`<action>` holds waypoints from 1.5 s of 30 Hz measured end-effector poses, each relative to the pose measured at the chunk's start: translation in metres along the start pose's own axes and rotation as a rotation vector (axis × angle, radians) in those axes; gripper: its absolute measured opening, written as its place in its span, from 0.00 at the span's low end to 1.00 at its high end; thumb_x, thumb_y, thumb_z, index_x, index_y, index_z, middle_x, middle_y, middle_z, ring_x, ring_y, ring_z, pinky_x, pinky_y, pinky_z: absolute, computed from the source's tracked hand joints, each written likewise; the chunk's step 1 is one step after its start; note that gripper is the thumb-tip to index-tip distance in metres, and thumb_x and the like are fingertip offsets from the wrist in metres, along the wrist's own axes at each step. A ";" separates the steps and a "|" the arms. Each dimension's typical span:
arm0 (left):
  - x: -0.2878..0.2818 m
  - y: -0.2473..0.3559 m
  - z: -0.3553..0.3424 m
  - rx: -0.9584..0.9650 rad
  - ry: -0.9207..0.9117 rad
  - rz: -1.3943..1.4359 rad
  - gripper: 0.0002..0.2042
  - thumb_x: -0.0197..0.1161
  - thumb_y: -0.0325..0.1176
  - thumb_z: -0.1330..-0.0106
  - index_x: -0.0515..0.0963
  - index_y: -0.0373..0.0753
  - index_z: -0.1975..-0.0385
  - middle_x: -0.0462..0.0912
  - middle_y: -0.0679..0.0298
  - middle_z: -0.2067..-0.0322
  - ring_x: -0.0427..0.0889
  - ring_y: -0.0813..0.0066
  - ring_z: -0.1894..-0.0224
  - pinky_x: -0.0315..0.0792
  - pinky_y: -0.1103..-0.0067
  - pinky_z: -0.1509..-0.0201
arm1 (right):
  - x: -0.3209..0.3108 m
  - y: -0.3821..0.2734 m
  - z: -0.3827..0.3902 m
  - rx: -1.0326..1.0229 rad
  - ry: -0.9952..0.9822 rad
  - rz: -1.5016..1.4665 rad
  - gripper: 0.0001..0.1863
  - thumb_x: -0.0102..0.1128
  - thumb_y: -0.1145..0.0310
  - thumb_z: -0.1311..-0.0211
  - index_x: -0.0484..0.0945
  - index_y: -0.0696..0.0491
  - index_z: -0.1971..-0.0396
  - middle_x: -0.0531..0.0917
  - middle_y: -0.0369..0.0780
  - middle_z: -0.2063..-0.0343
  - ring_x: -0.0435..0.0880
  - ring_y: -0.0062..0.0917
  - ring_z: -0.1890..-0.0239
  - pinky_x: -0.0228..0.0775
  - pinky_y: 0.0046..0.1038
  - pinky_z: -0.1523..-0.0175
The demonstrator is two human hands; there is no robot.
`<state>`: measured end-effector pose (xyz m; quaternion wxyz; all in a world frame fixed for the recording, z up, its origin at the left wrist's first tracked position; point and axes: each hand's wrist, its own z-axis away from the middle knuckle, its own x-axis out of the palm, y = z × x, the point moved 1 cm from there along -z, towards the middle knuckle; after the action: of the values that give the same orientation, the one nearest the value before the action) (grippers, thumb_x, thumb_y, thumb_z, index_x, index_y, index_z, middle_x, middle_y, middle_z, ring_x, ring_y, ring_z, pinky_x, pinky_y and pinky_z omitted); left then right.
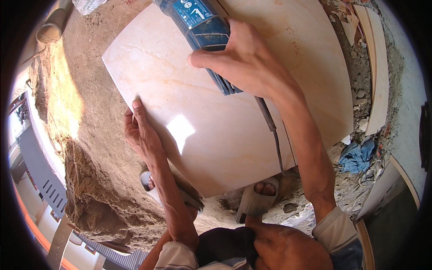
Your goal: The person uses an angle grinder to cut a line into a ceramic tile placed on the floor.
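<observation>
A blue angle grinder (208, 35) lies over a large glossy cream tile (207, 121), its rear end toward me and its front cut off by the upper edge of the view. My right hand (252, 60) is closed round its body, thumb on the left side. The black power cord (266, 114) runs from its rear across the tile toward my foot. At the tile's left edge, my left hand (145, 130) pinches the rim, thumb on top and fingers curled at the side. A second cream tile (315, 67) lies to the right, divided from the first by a dark line.
My sandalled feet (257, 200) are by the tile's near edge. Cut tile strips (377, 67), rubble and a crumpled blue cloth (356, 156) lie along the right. Sandy ground (90, 58) with a broken earth edge (96, 198) is at left. A tubular container (49, 31) lies far left.
</observation>
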<state>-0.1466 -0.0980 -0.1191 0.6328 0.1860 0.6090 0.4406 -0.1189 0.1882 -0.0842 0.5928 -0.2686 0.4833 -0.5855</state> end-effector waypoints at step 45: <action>-0.001 0.001 0.000 0.017 -0.001 -0.038 0.31 0.71 0.64 0.24 0.88 0.37 0.45 0.94 0.60 0.61 0.93 0.70 0.63 0.90 0.64 0.60 | -0.004 -0.002 0.026 0.051 -0.004 -0.018 0.19 0.80 0.55 0.40 0.85 0.56 0.65 0.84 0.37 0.76 0.82 0.22 0.75 0.76 0.31 0.66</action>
<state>-0.1469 -0.0984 -0.1183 0.6397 0.1801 0.6160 0.4231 -0.0961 0.1850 -0.0708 0.5952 -0.2588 0.4648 -0.6023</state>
